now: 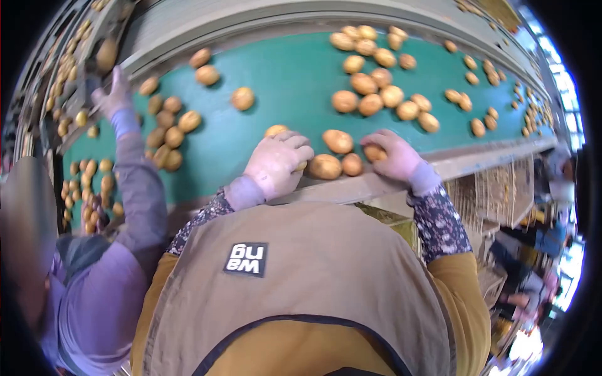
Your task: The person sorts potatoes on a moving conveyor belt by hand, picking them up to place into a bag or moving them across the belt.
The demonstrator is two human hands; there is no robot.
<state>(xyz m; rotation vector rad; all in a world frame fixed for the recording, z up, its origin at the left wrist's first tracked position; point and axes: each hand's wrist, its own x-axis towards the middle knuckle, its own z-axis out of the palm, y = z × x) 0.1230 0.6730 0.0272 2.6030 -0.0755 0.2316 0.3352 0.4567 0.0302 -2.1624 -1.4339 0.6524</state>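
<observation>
Both my hands wear pale, thin gloves and rest at the near edge of a green conveyor belt [282, 81]. My left hand [279, 163] is curled palm down over a potato [301, 167], mostly hidden under the fingers. Just beyond its knuckles lies another potato [276, 130]. My right hand [394, 153] has its fingers closed around a brown potato [374, 152]. Between the hands sit a large potato [325, 167], a smaller round potato [352, 164] and a two-toned potato [338, 141].
A cluster of potatoes [370, 94] lies farther across the belt, with others to the right and left. At left, a co-worker's gloved hand [114, 97] reaches toward the far side. A metal rail [476, 160] edges the belt; wooden crates [501, 194] stand below right.
</observation>
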